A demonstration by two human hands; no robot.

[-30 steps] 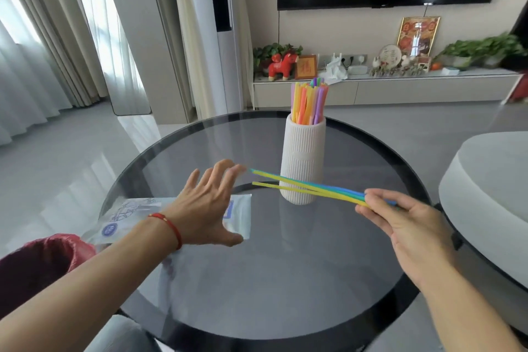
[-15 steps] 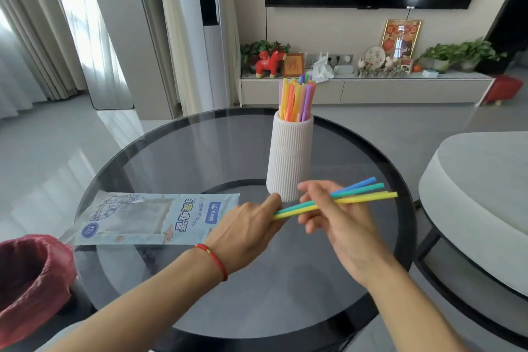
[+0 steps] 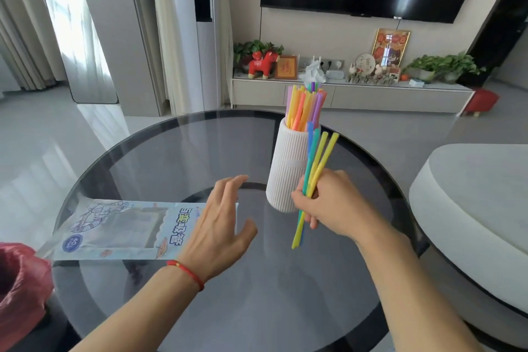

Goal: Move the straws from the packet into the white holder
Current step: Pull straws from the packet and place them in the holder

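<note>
My right hand [image 3: 333, 204] grips a small bunch of straws [image 3: 315, 163], yellow, green and blue, held nearly upright just right of the white ribbed holder [image 3: 285, 168]. Several coloured straws [image 3: 304, 107] stand in the holder. To the left, my left hand [image 3: 218, 221] hovers with fingers spread and holds nothing, its palm over the right end of the flat straw packet [image 3: 114, 230]. The packet lies on the round glass table [image 3: 177, 151]. I cannot tell whether straws are left inside the packet.
A red bag-lined bin [image 3: 20, 280] sits at the lower left beside the table. A pale round seat [image 3: 480, 197] stands close on the right. Beyond the table are a TV console with ornaments [image 3: 343, 77] and grey floor.
My right hand has swung the straw bunch from lying flat to nearly upright beside the holder. My left hand let go of the straws' ends and drew back left over the packet.
</note>
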